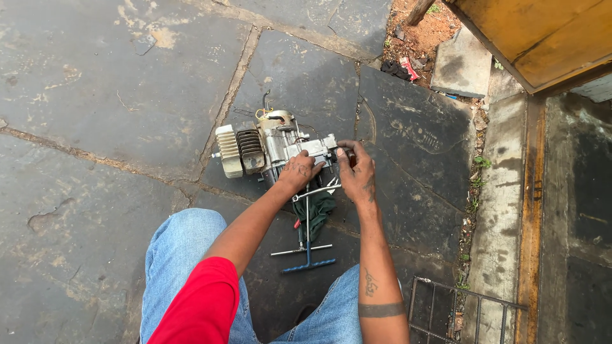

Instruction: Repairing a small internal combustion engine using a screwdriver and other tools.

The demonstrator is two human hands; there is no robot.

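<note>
Grey metal engine (274,146) under left hand (298,171) and right hand (357,175)

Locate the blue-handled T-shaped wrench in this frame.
In the head view, the blue-handled T-shaped wrench lies on the dark stone floor between the person's knees, just below the dark green rag and beside a plain steel T-handle tool, nearer than the small engine.

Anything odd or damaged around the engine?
The engine lies on cracked stone paving, loose wires sticking from its top. Both hands, left and right, rest on it. T-handle wrenches lie strewn beside a green rag.
</note>
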